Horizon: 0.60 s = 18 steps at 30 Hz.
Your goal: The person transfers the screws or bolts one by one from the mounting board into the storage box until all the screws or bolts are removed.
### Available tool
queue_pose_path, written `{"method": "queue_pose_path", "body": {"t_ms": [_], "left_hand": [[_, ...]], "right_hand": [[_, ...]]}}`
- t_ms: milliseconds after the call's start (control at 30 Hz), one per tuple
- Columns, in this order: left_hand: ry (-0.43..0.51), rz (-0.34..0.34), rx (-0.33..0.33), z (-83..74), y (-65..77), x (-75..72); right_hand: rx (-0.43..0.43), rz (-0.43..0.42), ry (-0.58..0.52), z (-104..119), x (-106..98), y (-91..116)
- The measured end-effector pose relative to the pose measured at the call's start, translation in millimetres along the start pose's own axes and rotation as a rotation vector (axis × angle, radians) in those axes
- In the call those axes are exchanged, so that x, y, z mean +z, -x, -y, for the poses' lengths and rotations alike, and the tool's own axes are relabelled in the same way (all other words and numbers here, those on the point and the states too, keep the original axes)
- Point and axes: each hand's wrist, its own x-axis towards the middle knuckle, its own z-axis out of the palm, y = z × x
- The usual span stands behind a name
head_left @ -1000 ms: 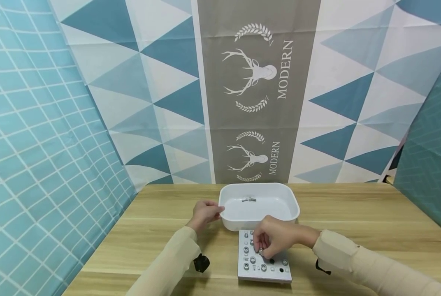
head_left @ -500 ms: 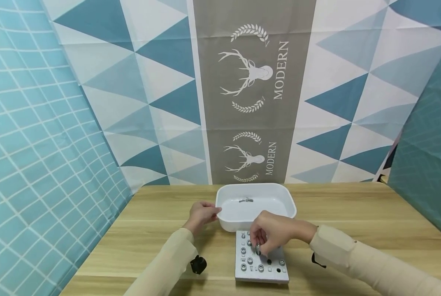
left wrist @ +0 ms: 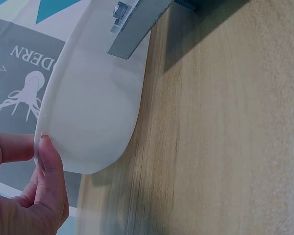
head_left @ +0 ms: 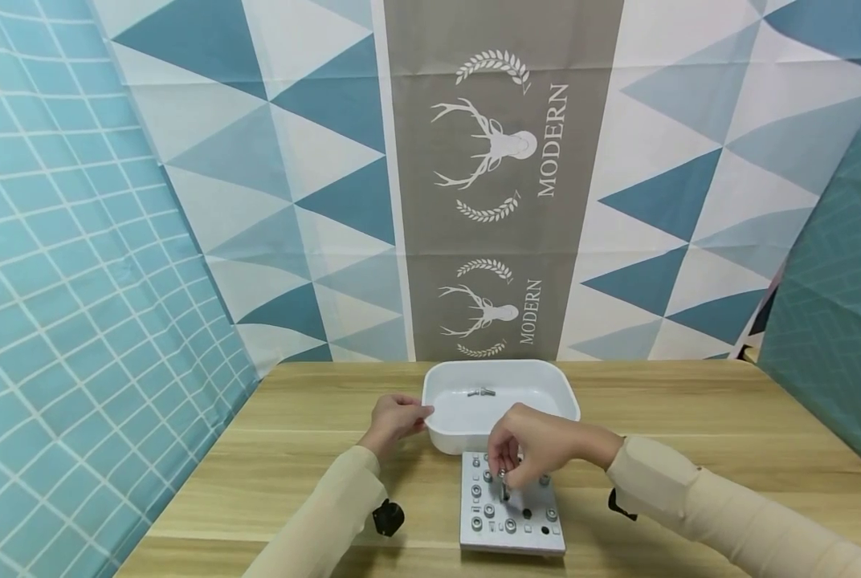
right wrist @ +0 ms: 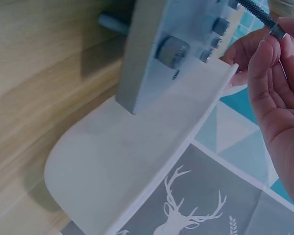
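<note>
My right hand pinches a metal bolt by its head, above a silver metal plate. In the right wrist view the bolt's threaded shank shows below the fingertips; whether its tip is still inside a hole is hidden. The plate carries several other bolts and a few dark open holes. At the left end of a white basin, my left hand pinches the rim between thumb and fingers, as the left wrist view also shows.
Small metal bolts lie in the basin, which stands just behind the plate. Both are on a wood-grain table. A patterned cloth hangs at the table's back edge, and blue checked cloth on the left.
My right hand has risen slightly, lifting the bolt so that more of its shank shows above the plate. The left hand keeps its hold on the basin rim.
</note>
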Motion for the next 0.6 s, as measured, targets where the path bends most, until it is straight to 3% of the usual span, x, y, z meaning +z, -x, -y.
{"method": "queue_pose_path", "body": {"t_ms": [600], "left_hand": [[0.018, 0.002, -0.004, -0.3, 0.6, 1.4]], "right_hand": [[0.019, 0.002, 0.064, -1, -17, -3]]}}
